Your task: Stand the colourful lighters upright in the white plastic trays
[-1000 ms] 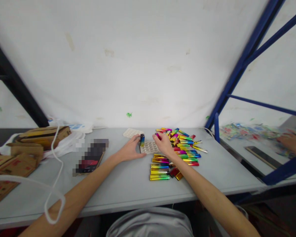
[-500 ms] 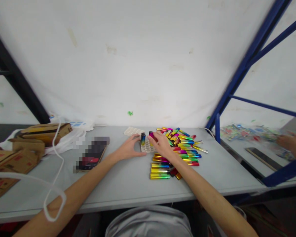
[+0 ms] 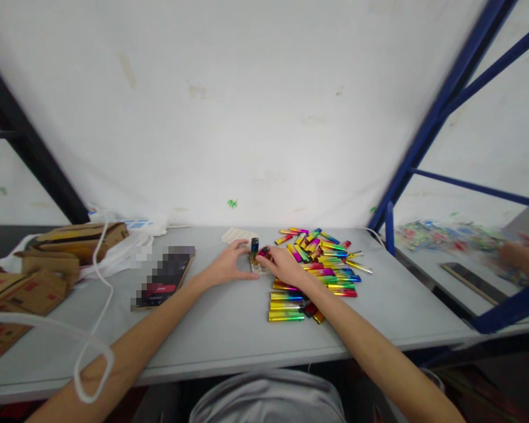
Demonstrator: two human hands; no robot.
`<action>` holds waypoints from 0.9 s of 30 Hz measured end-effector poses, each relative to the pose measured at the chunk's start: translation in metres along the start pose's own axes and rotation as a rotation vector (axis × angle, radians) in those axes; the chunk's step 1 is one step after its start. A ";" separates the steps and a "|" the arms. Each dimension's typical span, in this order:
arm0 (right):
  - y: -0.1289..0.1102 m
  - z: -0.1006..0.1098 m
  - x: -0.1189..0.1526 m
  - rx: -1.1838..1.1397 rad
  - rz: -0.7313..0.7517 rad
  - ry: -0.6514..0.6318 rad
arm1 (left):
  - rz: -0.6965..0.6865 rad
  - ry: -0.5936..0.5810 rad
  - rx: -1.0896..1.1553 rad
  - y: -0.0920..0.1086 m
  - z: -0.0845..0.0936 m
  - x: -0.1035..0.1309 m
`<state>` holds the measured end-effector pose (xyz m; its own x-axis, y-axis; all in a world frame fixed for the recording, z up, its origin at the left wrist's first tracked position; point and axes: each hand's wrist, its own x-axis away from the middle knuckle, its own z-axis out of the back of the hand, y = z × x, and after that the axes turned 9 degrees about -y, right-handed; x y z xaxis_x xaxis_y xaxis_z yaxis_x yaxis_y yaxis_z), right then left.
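Note:
A small pale tray with round holes (image 3: 256, 269) lies on the grey table between my hands. One blue and yellow lighter (image 3: 254, 247) stands upright at its left side. My left hand (image 3: 231, 262) is at the tray's left edge, thumb and fingers apart, with nothing in it. My right hand (image 3: 283, 264) grips a magenta lighter (image 3: 264, 252), tilted over the tray. To the right, a pile of shiny multicoloured lighters (image 3: 332, 252) spreads over the table, partly under my right forearm. Behind the tray lies a second pale tray (image 3: 240, 235).
On the left are a phone (image 3: 170, 276), cardboard boxes (image 3: 26, 294) and a white cable (image 3: 100, 258). A blue metal frame (image 3: 417, 147) rises at the right. Beyond it are another phone (image 3: 471, 281) and a person's hand (image 3: 522, 258).
My right hand has moved slightly left and down with the magenta lighter, which has gone from upright to tilted. My left hand has barely moved.

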<state>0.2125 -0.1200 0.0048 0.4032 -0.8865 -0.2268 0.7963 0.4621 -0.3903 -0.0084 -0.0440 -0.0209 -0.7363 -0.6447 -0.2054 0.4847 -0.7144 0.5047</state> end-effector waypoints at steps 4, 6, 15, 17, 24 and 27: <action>-0.002 -0.005 -0.003 0.167 -0.018 -0.006 | -0.009 0.008 0.008 0.001 -0.001 -0.001; -0.003 -0.008 -0.004 0.232 -0.027 -0.021 | -0.012 0.007 0.005 0.001 -0.002 -0.001; 0.013 0.009 0.000 0.153 0.053 -0.006 | -0.016 0.003 0.001 0.003 0.001 -0.001; 0.028 0.021 0.004 0.149 0.043 0.017 | -0.015 0.004 -0.012 0.004 0.003 -0.001; 0.077 0.044 0.018 0.202 -0.083 -0.027 | 0.039 -0.069 -0.078 0.008 0.012 0.002; 0.080 0.044 0.019 0.244 -0.168 -0.014 | 0.025 -0.091 -0.091 0.010 0.019 0.004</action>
<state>0.3033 -0.1012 0.0083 0.2616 -0.9511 -0.1641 0.9365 0.2913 -0.1953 -0.0152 -0.0480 -0.0013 -0.7613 -0.6381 -0.1149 0.5410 -0.7229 0.4298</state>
